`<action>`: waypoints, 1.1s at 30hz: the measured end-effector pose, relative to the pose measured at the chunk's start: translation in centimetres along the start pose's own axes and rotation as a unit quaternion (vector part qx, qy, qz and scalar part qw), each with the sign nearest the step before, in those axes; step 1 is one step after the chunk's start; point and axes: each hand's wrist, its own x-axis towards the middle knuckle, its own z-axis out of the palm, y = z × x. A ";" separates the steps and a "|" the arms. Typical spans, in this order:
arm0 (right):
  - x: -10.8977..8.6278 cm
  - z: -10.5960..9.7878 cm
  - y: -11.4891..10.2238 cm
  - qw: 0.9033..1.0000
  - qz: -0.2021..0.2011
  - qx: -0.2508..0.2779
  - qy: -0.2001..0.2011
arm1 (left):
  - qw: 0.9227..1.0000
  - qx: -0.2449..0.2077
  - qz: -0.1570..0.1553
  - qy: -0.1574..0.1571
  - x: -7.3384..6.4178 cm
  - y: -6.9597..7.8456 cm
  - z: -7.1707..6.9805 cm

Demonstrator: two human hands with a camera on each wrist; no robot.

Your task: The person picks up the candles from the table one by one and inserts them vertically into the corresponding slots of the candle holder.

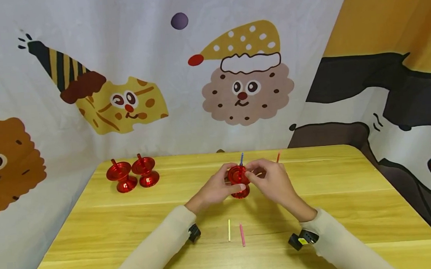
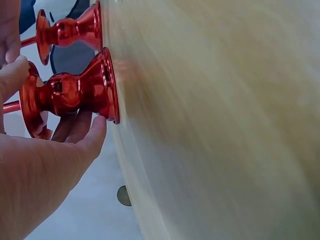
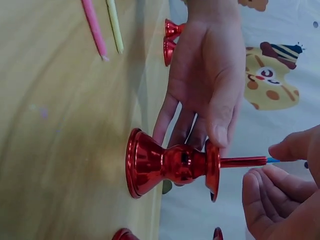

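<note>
- Head view: the person's left hand (image 1: pixel 219 184) grips a red holder (image 1: pixel 239 191) over the surface (image 1: pixel 191 263), near its far edge. The right hand (image 1: pixel 274 182) pinches at the blue candle (image 1: pixel 242 159), which stands above the holder's dish. The yellow candle (image 1: pixel 229 230) and pink candle (image 1: pixel 242 235) lie side by side, nearer the person; two spare holders (image 1: pixel 126 183) stand well apart, to the left.

- Left wrist view: the left thumb lies up by the dish while fingers wrap behind the waist, seemingly a sound brace against wobble. A neighbouring holder (image 2: pixel 70 31) stands just beyond, so sideways elbow room looks limited. Whether the gripped base touches the surface cannot be told for certain.

- Right wrist view: right thumb and fingertips close around the blue candle just above the slim stem (image 3: pixel 243 162), candle and stem nearly in line. To seat it well, the person should hold that alignment and press gently along the stem, gripping low, since a thin candle could probably snap under a slanted push.
</note>
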 end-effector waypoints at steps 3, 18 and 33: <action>-1.1 -0.6 -0.1 1.000 -0.002 0.001 -0.025 | 1.000 0.002 -0.003 0.001 0.0 0.1 0.1; -5.8 -0.5 1.9 0.966 0.034 0.091 -0.240 | 1.000 0.007 0.011 0.001 0.4 0.3 0.8; -6.5 1.3 1.5 0.956 0.016 0.039 -0.289 | 1.000 0.015 0.011 -0.002 0.6 0.3 1.3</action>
